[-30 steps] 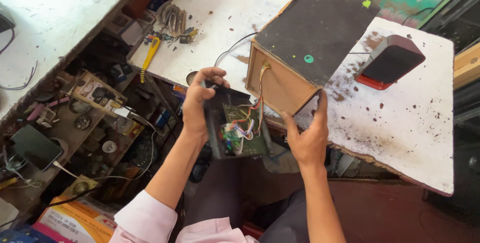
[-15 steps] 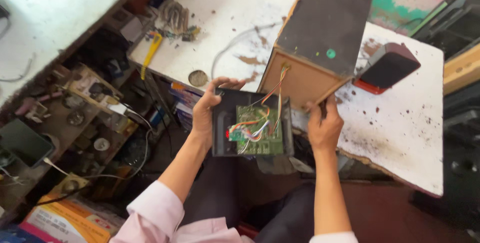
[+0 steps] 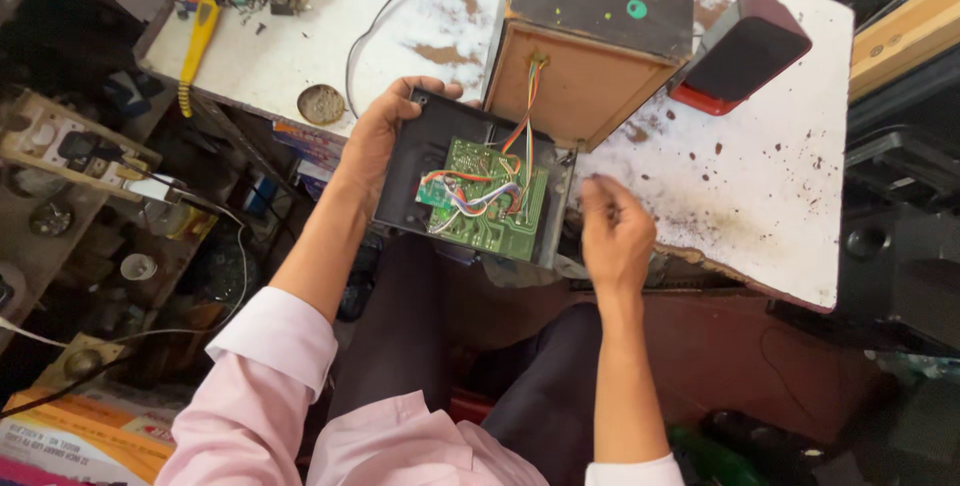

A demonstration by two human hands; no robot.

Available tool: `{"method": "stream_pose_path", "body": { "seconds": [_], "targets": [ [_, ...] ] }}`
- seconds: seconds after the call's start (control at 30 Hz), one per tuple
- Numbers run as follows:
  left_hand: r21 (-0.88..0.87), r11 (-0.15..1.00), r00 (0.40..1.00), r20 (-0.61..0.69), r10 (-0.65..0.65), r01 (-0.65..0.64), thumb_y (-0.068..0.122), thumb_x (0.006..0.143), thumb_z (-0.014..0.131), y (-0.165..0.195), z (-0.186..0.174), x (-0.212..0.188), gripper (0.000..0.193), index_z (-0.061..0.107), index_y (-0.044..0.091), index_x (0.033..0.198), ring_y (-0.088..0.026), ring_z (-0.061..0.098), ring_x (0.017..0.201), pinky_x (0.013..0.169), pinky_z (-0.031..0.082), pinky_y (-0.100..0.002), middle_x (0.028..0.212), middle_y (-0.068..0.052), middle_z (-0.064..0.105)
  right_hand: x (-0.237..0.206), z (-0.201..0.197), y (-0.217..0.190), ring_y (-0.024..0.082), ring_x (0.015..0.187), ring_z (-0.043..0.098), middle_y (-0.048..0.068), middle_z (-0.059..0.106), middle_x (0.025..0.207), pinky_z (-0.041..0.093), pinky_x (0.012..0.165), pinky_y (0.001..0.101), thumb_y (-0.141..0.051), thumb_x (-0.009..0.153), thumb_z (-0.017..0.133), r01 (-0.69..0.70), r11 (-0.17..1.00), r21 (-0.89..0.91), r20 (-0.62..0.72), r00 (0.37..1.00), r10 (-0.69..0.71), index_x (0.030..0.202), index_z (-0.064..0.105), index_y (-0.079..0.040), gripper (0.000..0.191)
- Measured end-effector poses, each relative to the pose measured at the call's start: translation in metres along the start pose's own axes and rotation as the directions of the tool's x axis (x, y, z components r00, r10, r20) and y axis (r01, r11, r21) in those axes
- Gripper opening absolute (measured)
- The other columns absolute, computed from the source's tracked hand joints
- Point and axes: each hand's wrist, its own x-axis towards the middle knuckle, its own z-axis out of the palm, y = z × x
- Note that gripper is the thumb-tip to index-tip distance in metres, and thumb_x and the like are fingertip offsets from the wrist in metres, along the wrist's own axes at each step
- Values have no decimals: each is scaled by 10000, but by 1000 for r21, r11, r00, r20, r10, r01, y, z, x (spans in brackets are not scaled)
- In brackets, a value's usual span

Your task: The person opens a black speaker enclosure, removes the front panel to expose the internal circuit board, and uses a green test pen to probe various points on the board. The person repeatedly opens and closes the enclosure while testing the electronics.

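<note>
My left hand [image 3: 385, 136] grips the left edge of a dark panel [image 3: 415, 166] that carries a green circuit board [image 3: 490, 196] with coloured wires. The wires run up into the open back of a wooden speaker box [image 3: 590, 56] standing on the white worktable [image 3: 760, 186]. My right hand [image 3: 612, 234] hovers just right of the panel, fingers loosely curled and blurred, and holds nothing that I can see.
A red and black small speaker [image 3: 745, 51] stands to the right of the box. A yellow-handled tool [image 3: 195, 46], a round tin [image 3: 322, 104] and a black cable [image 3: 400, 6] lie on the table's left part. Cluttered shelves with parts fill the left side.
The panel has swung from upright to flat, board facing up. My right hand has let go of its right edge and moved slightly away.
</note>
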Motion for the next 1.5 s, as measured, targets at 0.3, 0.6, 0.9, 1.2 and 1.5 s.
{"method": "stream_pose_path", "body": {
  "seconds": [0.3,0.6,0.9,1.2,1.5],
  "targets": [
    [145,989,1000,26,5,-9,62,1061,514,-13,-28,-22,470,453,14,1525,-154,704,1043,935,595,-323,1249,-121,672,-29,5,-13,98,697,502,52,616,755,452,657,308,-206,1055,632,23,1000,18,159,987,-26,1074,702,9,227],
    [251,948,975,149,162,-196,104,1113,548,-26,-30,-18,532,372,61,1614,-93,629,1138,1016,552,-269,1333,-58,638,-35,16,-2,222,905,666,146,706,994,529,817,346,-170,1067,651,226,972,-65,4,974,-226,1224,690,13,244],
    [296,917,963,98,250,-268,17,1089,587,-28,-39,-32,528,416,-46,1585,-130,629,1164,1027,545,-272,1340,-129,633,-42,11,-6,204,778,685,141,718,954,537,724,335,-234,1029,713,139,986,-96,29,990,-136,1180,720,20,296],
    [511,759,883,-2,469,-402,-23,1054,575,-29,-42,-55,528,402,-48,1553,-209,582,1375,1162,500,-328,1534,-187,530,-62,2,6,125,757,680,115,746,941,547,668,282,-261,1022,724,64,998,2,-38,997,-64,1193,710,23,332],
    [687,618,600,-324,731,-382,80,1055,668,-39,-77,-141,288,537,-8,1296,-152,656,1043,880,590,-317,1178,-84,636,-116,-29,53,84,740,667,48,746,860,525,686,245,-140,1052,703,82,996,-43,-215,972,-90,1076,753,34,183]
  ]
}}
